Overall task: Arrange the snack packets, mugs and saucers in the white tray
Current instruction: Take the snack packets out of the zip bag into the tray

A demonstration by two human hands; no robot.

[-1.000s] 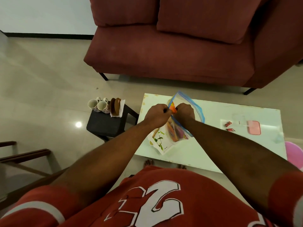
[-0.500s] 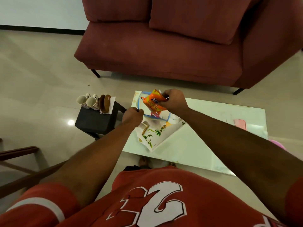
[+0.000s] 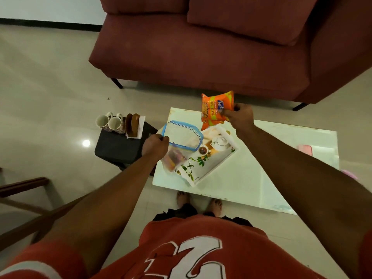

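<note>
A sofa [image 3: 201, 53] stands beyond the white table [image 3: 251, 178] bearing the white tray [image 3: 213, 169]. A clear zip bag [image 3: 181, 137] overlaps the tray's left end, its rim pinched by the left hand [image 3: 155, 146]. The right hand [image 3: 240, 117] grips an orange snack packet [image 3: 216, 109] above the tray's far corner. Mugs [image 3: 110, 122] and saucers [image 3: 132, 124] stand on a stool [image 3: 118, 147].

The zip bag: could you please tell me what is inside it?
Colourful packets lie bunched at the bottom of the zip bag, seen through its clear plastic. They overlap, so their number and kinds cannot be told.
</note>
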